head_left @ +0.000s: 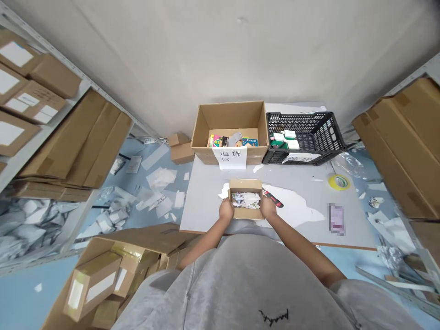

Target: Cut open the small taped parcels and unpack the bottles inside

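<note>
A small open cardboard box (246, 184) is held at the near edge of the table, its flaps folded out. Crumpled paper (246, 200) fills its inside. My left hand (226, 210) grips the left side of the box, and my right hand (268, 208) grips its right side. Just beyond my right hand lies a red and black utility knife (274, 199) on the tabletop. What lies under the paper in the box is hidden.
Farther back stand a large cardboard box (229, 115) with colourful packs and a black plastic crate (328, 133) holding green-white boxes. Yellow tape (338, 182) lies at right. A big carton (92, 247) of boxes stands low left; shelves (77, 98) flank the table (202, 201).
</note>
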`<state>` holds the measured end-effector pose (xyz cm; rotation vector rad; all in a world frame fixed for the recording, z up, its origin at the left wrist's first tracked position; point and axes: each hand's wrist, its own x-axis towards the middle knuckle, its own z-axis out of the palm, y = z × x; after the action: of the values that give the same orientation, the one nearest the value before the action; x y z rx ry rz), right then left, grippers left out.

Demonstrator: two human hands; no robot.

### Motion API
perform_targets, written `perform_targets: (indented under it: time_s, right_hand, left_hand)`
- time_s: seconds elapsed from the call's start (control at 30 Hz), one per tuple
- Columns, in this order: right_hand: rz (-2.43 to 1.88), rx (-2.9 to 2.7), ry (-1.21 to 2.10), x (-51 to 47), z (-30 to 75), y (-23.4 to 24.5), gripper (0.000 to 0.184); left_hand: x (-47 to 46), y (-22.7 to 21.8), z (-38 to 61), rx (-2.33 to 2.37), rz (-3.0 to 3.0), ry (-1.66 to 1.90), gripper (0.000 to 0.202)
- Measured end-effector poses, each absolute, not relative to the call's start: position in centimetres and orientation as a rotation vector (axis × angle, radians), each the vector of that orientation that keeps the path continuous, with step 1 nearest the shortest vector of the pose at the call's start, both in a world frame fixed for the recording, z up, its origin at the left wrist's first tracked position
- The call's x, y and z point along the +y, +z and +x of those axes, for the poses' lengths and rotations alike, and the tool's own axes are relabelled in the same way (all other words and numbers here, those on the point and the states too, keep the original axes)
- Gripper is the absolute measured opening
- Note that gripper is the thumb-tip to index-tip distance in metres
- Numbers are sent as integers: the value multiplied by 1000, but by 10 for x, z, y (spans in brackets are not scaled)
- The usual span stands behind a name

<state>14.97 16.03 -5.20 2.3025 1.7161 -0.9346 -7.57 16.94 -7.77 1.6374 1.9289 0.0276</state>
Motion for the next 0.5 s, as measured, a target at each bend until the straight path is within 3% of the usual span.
perform_targets:
  time_s: [0.3, 0.5]
  right_hand:
    - [2634, 1471, -693, 135, 187, -11, 34]
    - [2862, 1192, -728, 100, 272, 25, 35]
  left_hand:
    - [199, -35, -30, 1760, 1949, 100, 33]
    - [225, -5, 80, 1469, 2083, -51, 29]
